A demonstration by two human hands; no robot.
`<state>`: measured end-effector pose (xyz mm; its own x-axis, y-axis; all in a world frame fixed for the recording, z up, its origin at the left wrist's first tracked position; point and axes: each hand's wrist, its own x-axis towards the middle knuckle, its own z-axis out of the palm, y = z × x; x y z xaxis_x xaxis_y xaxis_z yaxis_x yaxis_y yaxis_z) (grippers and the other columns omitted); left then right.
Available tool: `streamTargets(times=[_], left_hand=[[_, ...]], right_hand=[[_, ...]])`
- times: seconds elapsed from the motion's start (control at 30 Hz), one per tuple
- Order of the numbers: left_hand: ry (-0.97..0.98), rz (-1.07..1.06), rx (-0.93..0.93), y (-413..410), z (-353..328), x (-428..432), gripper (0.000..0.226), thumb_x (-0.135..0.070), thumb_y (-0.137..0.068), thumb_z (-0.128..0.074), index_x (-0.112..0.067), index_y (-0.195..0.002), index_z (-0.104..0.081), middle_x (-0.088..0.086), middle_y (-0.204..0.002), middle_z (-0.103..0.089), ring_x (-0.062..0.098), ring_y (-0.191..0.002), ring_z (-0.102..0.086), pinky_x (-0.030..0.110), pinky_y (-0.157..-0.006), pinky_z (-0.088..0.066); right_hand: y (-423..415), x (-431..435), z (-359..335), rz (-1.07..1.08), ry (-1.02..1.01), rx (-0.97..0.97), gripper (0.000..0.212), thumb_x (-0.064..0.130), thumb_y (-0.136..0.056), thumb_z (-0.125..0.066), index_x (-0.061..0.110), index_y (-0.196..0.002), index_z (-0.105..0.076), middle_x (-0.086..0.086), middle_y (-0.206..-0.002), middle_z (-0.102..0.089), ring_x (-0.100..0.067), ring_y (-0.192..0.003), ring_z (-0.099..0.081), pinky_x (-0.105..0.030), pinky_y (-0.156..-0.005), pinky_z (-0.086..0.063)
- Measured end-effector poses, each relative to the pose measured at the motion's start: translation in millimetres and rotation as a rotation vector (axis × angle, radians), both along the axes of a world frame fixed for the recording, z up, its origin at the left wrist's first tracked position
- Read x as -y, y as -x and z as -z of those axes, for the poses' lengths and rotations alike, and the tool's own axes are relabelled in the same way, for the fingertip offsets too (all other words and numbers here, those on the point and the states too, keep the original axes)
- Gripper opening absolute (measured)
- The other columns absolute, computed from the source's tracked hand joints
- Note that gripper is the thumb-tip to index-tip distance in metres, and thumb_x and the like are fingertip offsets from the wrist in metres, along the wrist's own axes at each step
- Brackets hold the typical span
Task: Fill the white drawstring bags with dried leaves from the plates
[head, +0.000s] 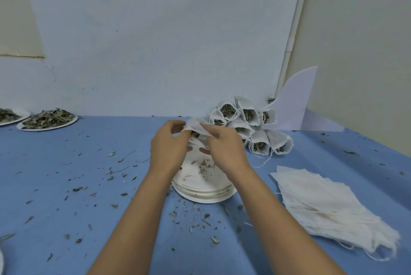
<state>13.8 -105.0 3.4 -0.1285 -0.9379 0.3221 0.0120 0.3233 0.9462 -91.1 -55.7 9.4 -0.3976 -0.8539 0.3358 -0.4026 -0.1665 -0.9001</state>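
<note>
Left hand [170,150] and right hand [226,148] pinch a white drawstring bag [194,125] (leaves [195,134] inside) above stacked plates [204,194].

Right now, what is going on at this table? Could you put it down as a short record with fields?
Action: left hand and right hand both pinch one white bag above the stack of plates
Top plate: only a few leaf crumbs
Done: filled bags piled behind, to the right
Spare: empty bags in a flat stack, near right
Supply: heaped leaf plates, far left
Surface: blue table, strewn with leaf bits
</note>
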Motion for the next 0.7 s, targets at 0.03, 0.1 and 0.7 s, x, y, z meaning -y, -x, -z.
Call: streamTargets(times=[0.03, 0.1, 0.7], left_hand=[[0.003, 0.024, -0.024, 2.4, -4.2, -0.1, 0.017, -0.013, -0.091, -0.057, -0.015, -0.107, -0.063, -0.003, -0.103, -0.063, 0.009, -0.089, -0.064, 0.016, -0.061, -0.055], [0.036, 0.058, -0.026, 9.1, -18.2, 0.2, 0.021, -0.011, -0.093, -0.054, -0.017, -0.108, -0.066, -0.005, -0.105, -0.066, 0.008, -0.091, -0.065, 0.019, -0.069, -0.057], [0.311, 0.256, 0.586, 153.8, -43.5, 112.3, 0.044, -0.018, -0.105, -0.028, -0.014, -0.149, -0.027, 0.011, -0.151, -0.034, 0.025, -0.135, -0.037, 0.019, -0.095, -0.028]], right_hand=[[3.6, 0.7, -3.6, 0.011, 0.016, 0.007, 0.041, -0.002, -0.088, -0.05, 0.014, -0.122, -0.066, -0.002, -0.118, -0.067, -0.019, -0.106, -0.064, -0.041, -0.092, -0.053], [12.3, 5.2, -15.3, 0.043, 0.041, -0.006, 0.045, -0.003, -0.087, -0.048, 0.012, -0.128, -0.061, -0.005, -0.126, -0.063, -0.021, -0.115, -0.06, -0.042, -0.097, -0.049], [165.0, 103.6, -43.2, 0.278, -0.053, -0.56, 0.053, -0.004, -0.092, -0.032, 0.013, -0.14, -0.047, -0.011, -0.135, -0.055, -0.028, -0.121, -0.052, -0.037, -0.102, -0.041]])
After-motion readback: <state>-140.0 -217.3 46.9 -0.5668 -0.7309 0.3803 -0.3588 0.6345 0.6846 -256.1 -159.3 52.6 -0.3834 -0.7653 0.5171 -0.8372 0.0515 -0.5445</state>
